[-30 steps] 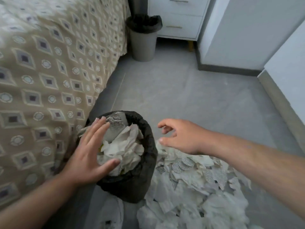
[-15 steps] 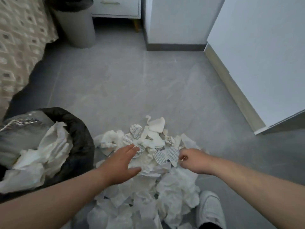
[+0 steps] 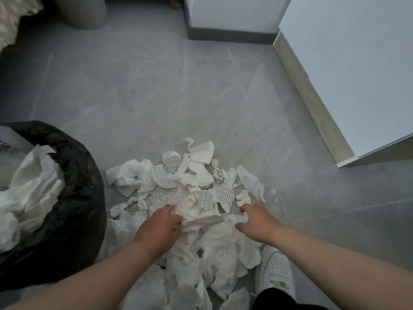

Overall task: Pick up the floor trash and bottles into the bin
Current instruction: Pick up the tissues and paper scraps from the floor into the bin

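The left hand (image 3: 159, 224) and the right hand (image 3: 254, 219) are both down in a big heap of crumpled white paper scraps and tissues (image 3: 190, 220) on the floor. Each hand curls its fingers into the soft paper from one side, with a bunched wad squeezed between them. They look like they are scooping up a handful together.

The round bin lined with a shiny black plastic bag (image 3: 73, 186) stands just beside the heap, on the left. So the left hand is nearer to it, and the handful must go left. The bin already looks nearly full of white paper.

The paper is thin and wrinkly. Some flat round white pads with grey dashes (image 3: 171, 161) lie on top. The smooth grey tiled floor (image 3: 156, 97) shines a little. A white shoe (image 3: 276, 270) peeks out beside the heap.
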Motion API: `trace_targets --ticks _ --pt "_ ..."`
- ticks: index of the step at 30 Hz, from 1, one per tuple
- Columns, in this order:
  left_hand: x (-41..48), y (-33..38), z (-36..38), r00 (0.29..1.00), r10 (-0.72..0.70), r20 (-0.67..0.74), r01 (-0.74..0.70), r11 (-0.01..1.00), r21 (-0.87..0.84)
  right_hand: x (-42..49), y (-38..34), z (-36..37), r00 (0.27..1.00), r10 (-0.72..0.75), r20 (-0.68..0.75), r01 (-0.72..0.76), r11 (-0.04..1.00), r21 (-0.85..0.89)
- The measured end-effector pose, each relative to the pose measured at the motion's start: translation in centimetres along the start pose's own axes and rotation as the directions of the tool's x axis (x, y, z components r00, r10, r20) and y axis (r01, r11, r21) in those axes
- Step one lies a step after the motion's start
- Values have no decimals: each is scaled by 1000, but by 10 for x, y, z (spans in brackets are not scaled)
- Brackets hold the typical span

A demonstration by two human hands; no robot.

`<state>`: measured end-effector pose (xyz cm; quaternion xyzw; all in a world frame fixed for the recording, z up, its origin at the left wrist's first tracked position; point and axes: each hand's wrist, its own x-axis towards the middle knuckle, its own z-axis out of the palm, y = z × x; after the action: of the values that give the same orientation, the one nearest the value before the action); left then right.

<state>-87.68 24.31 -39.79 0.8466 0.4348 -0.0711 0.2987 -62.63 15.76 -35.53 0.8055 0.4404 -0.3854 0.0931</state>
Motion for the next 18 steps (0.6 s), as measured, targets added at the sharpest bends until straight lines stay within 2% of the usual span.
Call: trace_targets --ticks 3,5,7,10,13,18 --pt "-4 -2 4 998 -10 66 9 1000 27 0 2 24 993 101 56 -104 993 60" --pt "-5 1 7 994 -21 106 16 999 49 0 0 41 985 141 104 -144 989 27" --pt "-4 3 10 995 -26 99 24 1000 19 0 -4 57 985 146 90 -144 989 -25" --pt "-1 5 10 997 -49 61 56 993 -107 0 -14 63 998 63 6 -63 996 69" --pt "0 5 3 995 -72 70 84 978 -189 -4 -21 48 1000 5 -14 -3 983 186" --pt "5 10 -33 991 -131 27 134 951 -277 -19 -33 -10 995 -89 -39 94 986 136"
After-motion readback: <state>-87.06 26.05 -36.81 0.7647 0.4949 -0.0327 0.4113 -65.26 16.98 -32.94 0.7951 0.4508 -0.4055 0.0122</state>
